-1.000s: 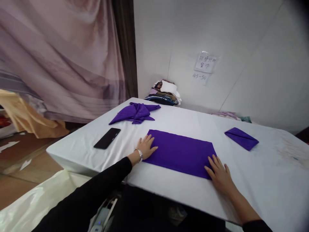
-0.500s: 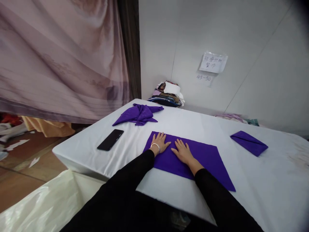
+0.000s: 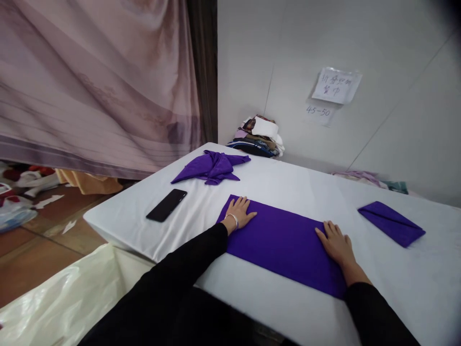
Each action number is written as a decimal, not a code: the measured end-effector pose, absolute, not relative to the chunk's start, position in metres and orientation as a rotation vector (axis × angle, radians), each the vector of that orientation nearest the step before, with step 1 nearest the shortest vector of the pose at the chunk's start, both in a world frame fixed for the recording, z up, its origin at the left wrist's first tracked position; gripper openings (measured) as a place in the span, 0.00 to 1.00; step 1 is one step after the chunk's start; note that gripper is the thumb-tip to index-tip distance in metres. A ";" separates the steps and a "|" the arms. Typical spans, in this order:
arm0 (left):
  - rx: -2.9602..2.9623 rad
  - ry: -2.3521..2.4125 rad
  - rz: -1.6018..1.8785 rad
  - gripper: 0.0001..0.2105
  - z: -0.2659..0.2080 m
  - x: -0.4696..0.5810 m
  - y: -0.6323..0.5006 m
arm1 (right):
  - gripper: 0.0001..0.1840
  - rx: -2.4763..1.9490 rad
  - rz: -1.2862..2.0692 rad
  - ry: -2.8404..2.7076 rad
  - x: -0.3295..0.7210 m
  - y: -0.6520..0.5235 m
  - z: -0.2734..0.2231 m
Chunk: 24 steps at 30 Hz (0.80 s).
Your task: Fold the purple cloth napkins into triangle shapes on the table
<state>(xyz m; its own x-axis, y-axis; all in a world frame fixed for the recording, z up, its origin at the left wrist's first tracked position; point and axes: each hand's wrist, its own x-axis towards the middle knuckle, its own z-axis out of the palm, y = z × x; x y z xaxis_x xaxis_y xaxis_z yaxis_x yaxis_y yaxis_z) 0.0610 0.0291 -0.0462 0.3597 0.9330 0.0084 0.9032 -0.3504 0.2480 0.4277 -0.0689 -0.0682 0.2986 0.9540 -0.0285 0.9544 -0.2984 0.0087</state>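
Note:
A purple cloth napkin [image 3: 281,240] lies flat in a long folded shape on the white-covered table [image 3: 252,278]. My left hand [image 3: 240,213], with a silver bangle at the wrist, rests on its left end, fingers spread. Flat on the right end lies my right hand [image 3: 336,244], its fingers stretched out. Neither hand grips the fabric. Part of the napkin's right edge is hidden under the right hand and wrist.
A crumpled purple cloth [image 3: 212,167] and a black phone [image 3: 166,205] lie on the left of the table. On the right is a folded purple napkin [image 3: 392,223]. A pile of fabrics [image 3: 257,137] stands behind; a cream plastic-lined bin [image 3: 72,298] is at lower left.
My right hand has slid across the napkin from its middle to its right end. The left hand stays on the left end. The view has shifted slightly.

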 end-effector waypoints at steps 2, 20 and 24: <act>2.350 1.776 0.206 0.35 -0.044 0.045 0.041 | 0.34 2.515 -0.030 1.845 0.425 -0.068 -0.067; 2.563 1.598 0.179 0.31 -0.043 0.063 0.013 | 0.34 2.600 -0.290 1.781 0.402 -0.066 -0.028; 2.597 1.600 0.141 0.32 -0.041 0.063 0.023 | 0.38 2.620 -0.201 1.948 0.331 -0.069 -0.008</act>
<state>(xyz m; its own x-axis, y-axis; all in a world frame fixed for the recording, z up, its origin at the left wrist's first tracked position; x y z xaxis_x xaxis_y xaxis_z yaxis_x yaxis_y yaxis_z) 0.0628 0.0226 -0.0407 0.4477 0.8936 0.0320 0.8855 -0.4480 0.1231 0.3313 -0.0686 -0.0079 0.2864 0.9579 -0.0212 0.9420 -0.2855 -0.1765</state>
